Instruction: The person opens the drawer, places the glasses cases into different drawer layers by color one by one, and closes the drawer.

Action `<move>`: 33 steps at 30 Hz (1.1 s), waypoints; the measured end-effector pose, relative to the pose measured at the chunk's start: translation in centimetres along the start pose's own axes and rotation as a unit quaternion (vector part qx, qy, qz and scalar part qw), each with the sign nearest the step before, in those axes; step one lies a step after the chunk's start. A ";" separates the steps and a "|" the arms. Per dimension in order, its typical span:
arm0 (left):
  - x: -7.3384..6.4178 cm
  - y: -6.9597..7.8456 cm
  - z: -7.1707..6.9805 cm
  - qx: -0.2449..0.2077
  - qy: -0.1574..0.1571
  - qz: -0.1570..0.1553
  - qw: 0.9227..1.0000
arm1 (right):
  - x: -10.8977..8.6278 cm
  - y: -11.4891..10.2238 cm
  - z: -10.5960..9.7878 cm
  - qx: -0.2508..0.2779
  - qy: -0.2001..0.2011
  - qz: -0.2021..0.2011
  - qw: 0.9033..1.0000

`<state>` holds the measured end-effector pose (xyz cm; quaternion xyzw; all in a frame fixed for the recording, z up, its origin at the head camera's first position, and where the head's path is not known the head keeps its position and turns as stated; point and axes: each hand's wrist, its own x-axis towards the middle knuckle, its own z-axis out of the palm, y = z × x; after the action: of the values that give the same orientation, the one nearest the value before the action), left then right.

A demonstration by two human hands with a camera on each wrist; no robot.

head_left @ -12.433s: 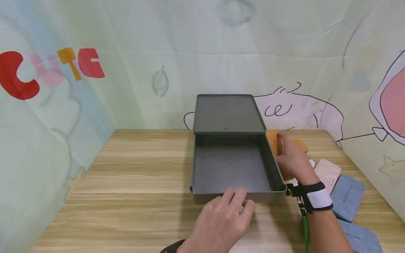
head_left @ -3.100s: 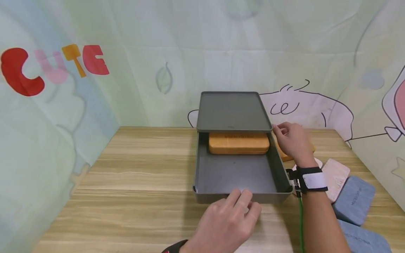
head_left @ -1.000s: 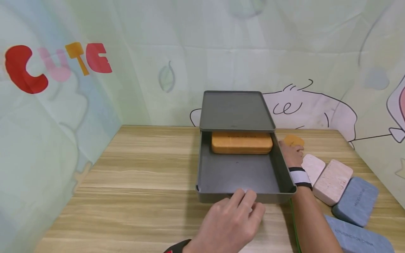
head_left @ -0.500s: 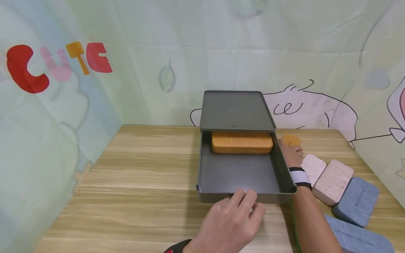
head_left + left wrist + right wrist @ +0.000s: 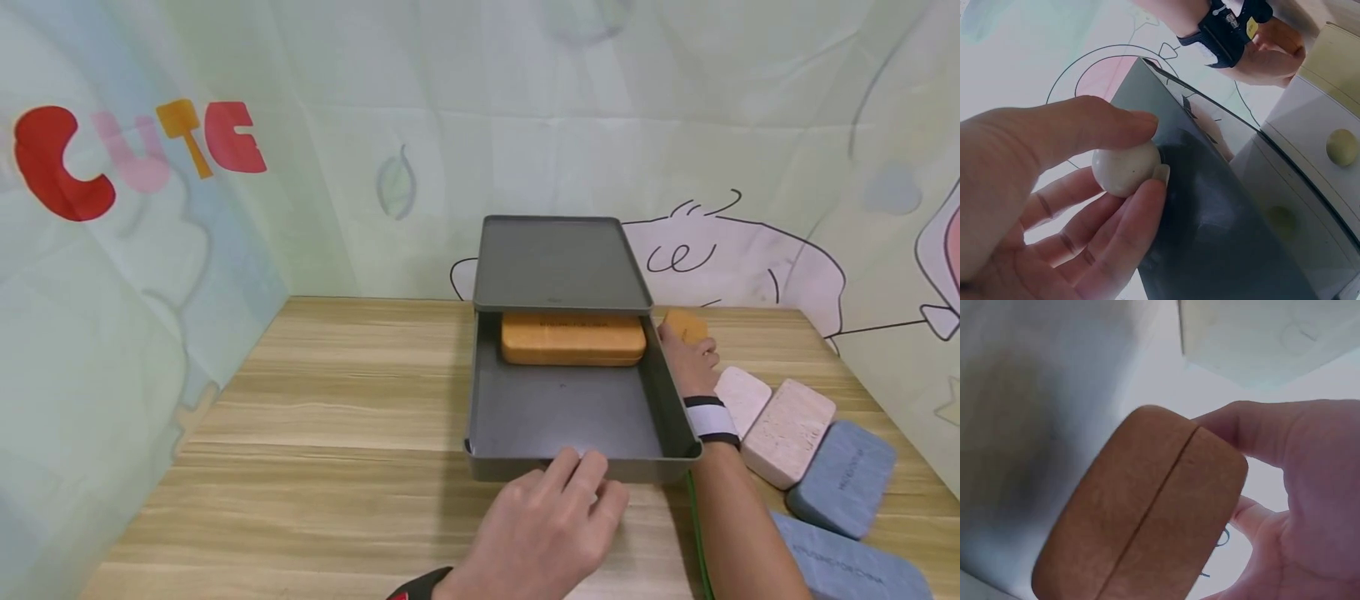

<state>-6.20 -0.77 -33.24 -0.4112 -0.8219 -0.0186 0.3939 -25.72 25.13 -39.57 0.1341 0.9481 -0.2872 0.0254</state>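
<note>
A grey drawer (image 5: pixel 562 421) stands pulled out of its grey box (image 5: pixel 562 262). My left hand (image 5: pixel 543 521) is at the drawer's front; in the left wrist view its thumb and fingers pinch a round white knob (image 5: pixel 1125 169). One orange case (image 5: pixel 573 343) lies crosswise at the back of the drawer, partly under the box top. Just right of the drawer wall, my right hand (image 5: pixel 692 367) grips a second orange case (image 5: pixel 686 325). Its rounded end with a seam fills much of the right wrist view, where thumb and fingers show behind it.
Right of my right forearm lie a white case (image 5: pixel 742 396), a pinkish case (image 5: pixel 791 433) and two blue cases, one upright-turned (image 5: pixel 843 479) and one nearer (image 5: pixel 855 562). A green cable (image 5: pixel 699 533) runs along the forearm. A printed cloth (image 5: pixel 360 150) backs the wooden table (image 5: pixel 315 433).
The drawer held nothing 12.4 s ago; one orange case lies in it since. My right hand came down beside the drawer, and the second orange case has shifted left and turned in its grip.
</note>
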 end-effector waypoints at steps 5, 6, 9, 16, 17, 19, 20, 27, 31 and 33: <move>0.0 0.0 0.1 -0.005 0.012 -0.004 1.000 | -0.2 -0.5 -0.8 -0.028 0.010 -0.012 0.999; -0.1 0.0 0.2 -0.007 0.013 -0.005 1.000 | -0.3 -0.5 -1.0 -0.033 0.011 -0.016 0.999; -0.1 0.0 0.3 -0.012 0.015 -0.007 1.000 | -0.6 -0.6 -1.5 -0.045 0.005 -0.036 0.998; -0.1 0.0 0.3 -0.009 0.018 -0.007 1.000 | -1.0 -0.8 -2.4 -0.048 -0.025 -0.077 0.996; -0.1 -0.1 0.3 -0.008 0.018 -0.005 1.000 | -1.0 -0.9 -2.6 -0.050 -0.026 -0.081 0.995; -0.1 -0.1 0.3 -0.009 0.017 -0.005 1.000 | -1.2 -1.0 -3.0 -0.055 -0.026 -0.090 0.994; -0.2 0.0 0.3 -0.011 0.016 -0.006 1.000 | -1.3 -1.1 -3.1 -0.056 -0.025 -0.094 0.994; -0.1 -0.1 0.3 -0.009 0.016 -0.004 1.000 | -2.1 -1.7 -4.1 -0.047 -0.029 -0.122 0.991; -0.1 -0.2 0.3 -0.003 0.016 0.000 1.000 | -2.5 -2.0 -4.7 -0.048 -0.020 -0.141 0.989; -0.1 -0.2 0.3 -0.006 0.015 -0.001 1.000 | -2.7 -2.1 -5.1 -0.052 -0.007 -0.155 0.987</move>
<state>-6.46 -0.81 -33.42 -0.4123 -0.8162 -0.0296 0.4036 -23.53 25.58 -33.87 -0.0175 0.9708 -0.2390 -0.0059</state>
